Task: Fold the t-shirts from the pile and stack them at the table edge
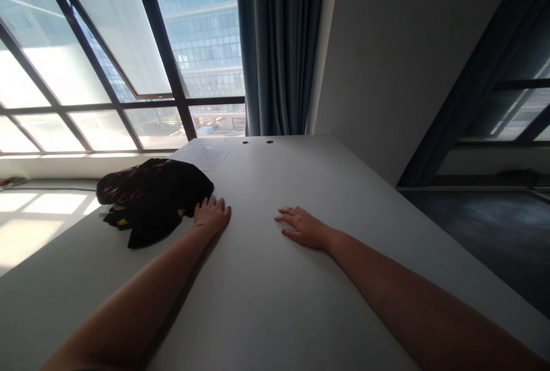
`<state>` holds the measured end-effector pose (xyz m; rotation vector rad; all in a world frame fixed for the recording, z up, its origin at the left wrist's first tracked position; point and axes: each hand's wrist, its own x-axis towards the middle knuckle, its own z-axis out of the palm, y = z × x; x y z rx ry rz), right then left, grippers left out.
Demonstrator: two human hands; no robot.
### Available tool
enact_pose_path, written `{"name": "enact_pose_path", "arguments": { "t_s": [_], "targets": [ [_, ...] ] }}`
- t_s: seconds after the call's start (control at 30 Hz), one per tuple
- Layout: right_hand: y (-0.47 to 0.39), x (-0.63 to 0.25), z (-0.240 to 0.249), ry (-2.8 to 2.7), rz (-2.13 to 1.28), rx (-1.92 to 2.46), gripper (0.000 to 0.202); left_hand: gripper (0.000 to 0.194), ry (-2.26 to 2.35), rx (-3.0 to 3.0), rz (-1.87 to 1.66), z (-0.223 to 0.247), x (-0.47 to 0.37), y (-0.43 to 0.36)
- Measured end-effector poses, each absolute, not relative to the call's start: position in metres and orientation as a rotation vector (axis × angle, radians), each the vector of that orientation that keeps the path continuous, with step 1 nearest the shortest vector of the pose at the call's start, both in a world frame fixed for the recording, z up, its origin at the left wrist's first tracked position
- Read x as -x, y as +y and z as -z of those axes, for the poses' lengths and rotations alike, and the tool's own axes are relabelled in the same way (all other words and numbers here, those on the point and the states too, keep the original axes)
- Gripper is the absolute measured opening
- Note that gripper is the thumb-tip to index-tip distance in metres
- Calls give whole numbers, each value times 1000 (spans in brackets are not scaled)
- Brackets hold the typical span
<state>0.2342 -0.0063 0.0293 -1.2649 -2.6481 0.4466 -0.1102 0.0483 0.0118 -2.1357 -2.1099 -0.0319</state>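
On the white table (266,302) lies a bunched black cloth item (158,188), with pink lettering and a small yellow patch; its exact kind does not show. My left hand (212,214) rests at the right edge of this cloth, fingers stretched out, and I cannot tell whether the fingertips touch it. Nothing is held in that hand. To the right, my right hand (303,227) lies flat on the tabletop, its fingers spread and pointing left, with nothing in it.
Sheets of paper (206,154) lie at the table's far left, behind the cloth. Two round cable holes (270,142) are near the far edge. Beyond stand a window (206,27), a blue curtain (279,44) and a wall (387,62). Dark floor (481,233) shows on the right.
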Motion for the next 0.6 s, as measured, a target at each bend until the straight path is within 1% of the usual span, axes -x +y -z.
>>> {"name": "enact_pose_path", "arguments": {
  "t_s": [0.1,0.3,0.43,0.53,0.6],
  "targets": [
    [-6,-234,-29,-2637,-451,1262,53,61,-2242,2053,74,-11,124,59],
    [-6,-235,-29,-2625,-453,1261,54,65,-2268,2014,86,-14,139,68],
    [-8,-235,-30,-2631,-445,1265,54,66,-2221,2030,87,-8,127,62],
    [-7,-234,-29,-2632,-431,1284,56,70,-2130,2158,38,-2,111,53],
    [-4,-236,-26,-2617,-398,1361,60,71,-2046,2291,11,1,98,46]
  ]
}}
